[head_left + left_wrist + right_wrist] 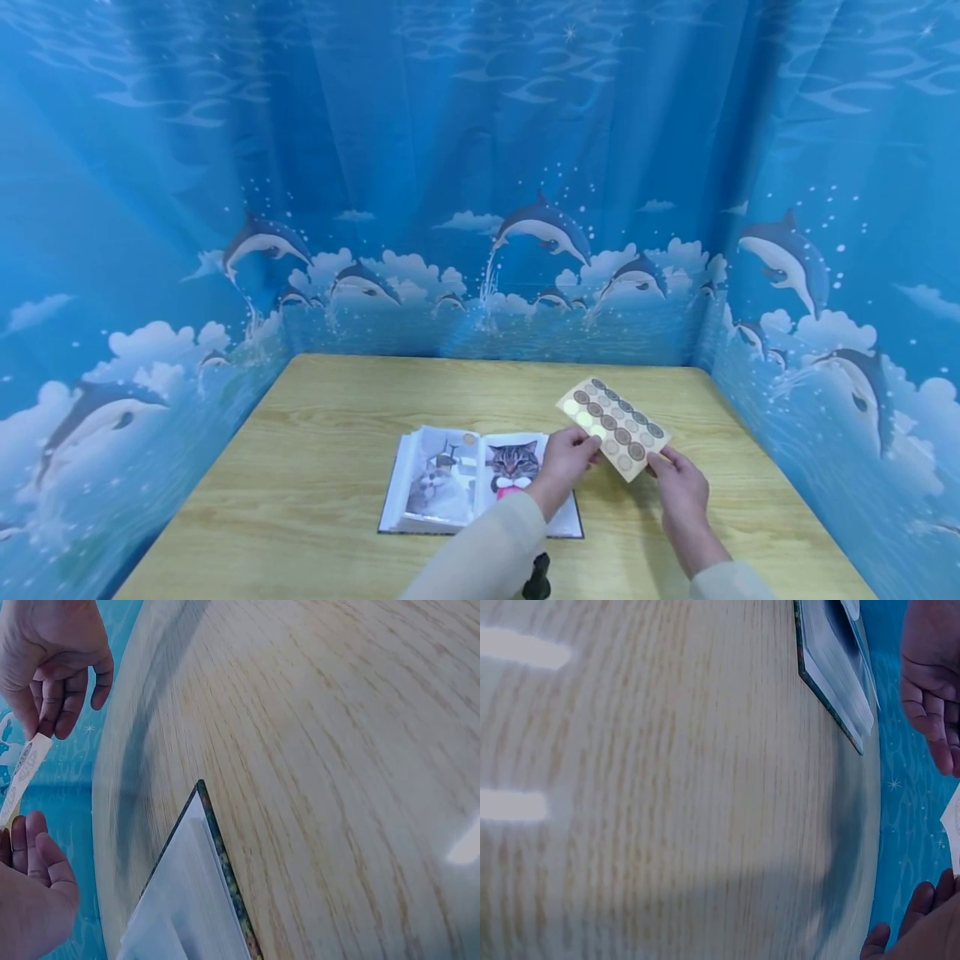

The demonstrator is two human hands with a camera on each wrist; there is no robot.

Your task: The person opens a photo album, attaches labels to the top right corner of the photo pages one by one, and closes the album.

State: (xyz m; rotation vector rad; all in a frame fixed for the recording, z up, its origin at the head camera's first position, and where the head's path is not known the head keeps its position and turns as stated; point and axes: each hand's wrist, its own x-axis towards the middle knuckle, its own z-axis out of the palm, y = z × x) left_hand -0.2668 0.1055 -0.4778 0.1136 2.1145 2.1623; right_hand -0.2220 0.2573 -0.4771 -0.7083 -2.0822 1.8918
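Head view: left hand [566, 460] and right hand [684, 490] both on one sheet [617, 427], raised above the table [337, 417] and tilted. Right thumb and fingers pinch its right corner. Left thumb and forefinger pinch the near-left edge, fingers bent, tips by the pale circles [585, 419]. Rows of brown round stickers [609, 422] sit beyond the left fingertips, with lighter rounds between rows.

Book [442, 487] lies open on the table, left of the left fingers; left hand and forearm cover part of the right page. Tabby cat photo [513, 460] is just beside the left hand; grey-white cat photo [437, 493] is farther left. One round sticker [469, 438] sits at the top of the left page. Black object [537, 577] is nearer the wearer than the left fingers, beside the sleeve [487, 546]. Dolphin curtain [480, 167] stands beyond both hands.

Wrist views: sheet spans between the two hands, cut by the frame edge; left fingertip contact can't be told there.
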